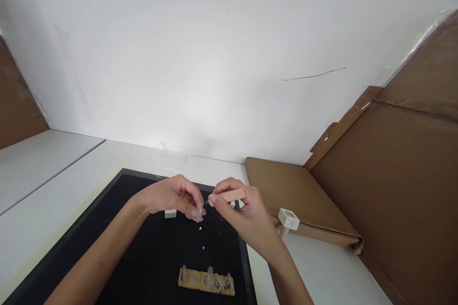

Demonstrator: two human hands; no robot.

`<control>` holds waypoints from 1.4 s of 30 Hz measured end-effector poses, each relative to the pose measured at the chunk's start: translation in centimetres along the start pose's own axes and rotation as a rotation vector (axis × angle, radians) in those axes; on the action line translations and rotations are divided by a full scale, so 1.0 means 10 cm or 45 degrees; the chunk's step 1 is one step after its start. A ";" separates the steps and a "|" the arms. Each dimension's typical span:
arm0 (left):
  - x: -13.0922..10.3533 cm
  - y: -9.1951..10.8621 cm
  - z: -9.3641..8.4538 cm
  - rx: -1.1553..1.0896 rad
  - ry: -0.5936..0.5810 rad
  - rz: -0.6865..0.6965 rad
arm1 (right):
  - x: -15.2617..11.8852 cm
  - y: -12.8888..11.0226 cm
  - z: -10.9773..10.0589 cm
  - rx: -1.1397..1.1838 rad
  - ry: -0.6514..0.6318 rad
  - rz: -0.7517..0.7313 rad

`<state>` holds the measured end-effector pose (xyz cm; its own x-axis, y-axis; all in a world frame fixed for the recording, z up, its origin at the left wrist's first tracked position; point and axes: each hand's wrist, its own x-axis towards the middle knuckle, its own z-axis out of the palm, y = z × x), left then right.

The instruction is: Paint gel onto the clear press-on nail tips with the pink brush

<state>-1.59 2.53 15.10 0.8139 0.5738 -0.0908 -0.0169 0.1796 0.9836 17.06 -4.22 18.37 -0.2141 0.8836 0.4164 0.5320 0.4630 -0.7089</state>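
Over the black mat, my left hand pinches a small clear, glassy piece between thumb and fingertips. My right hand is closed round a flat, peach-coloured stick, whose near end points at the clear piece. A thin, dark tip seems to show at that end, too small to make out. The two hands are close together but apart. Below them lies a tan strip with several translucent, peg-like pieces standing on it. A small white block sits beneath my left wrist.
A white block on a pinkish stem stands right of my right forearm. Behind it lies a flat cardboard box. Small white crumbs dot the mat. A white wall rises behind, with a cardboard panel along the right.
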 end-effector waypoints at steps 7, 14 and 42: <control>0.01 0.01 0.01 0.036 -0.001 -0.001 | 0.01 0.00 -0.01 0.020 -0.083 -0.001; -0.01 0.01 0.02 0.040 -0.010 -0.010 | 0.01 -0.02 0.00 0.061 0.020 -0.011; 0.01 0.03 0.13 -0.139 0.248 0.168 | -0.01 0.03 -0.09 -0.021 0.067 -0.187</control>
<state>-0.72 1.60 15.59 0.6734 0.7393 -0.0013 -0.1867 0.1718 0.9673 18.01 -4.28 18.63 -0.2477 0.8012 0.5448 0.5115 0.5857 -0.6288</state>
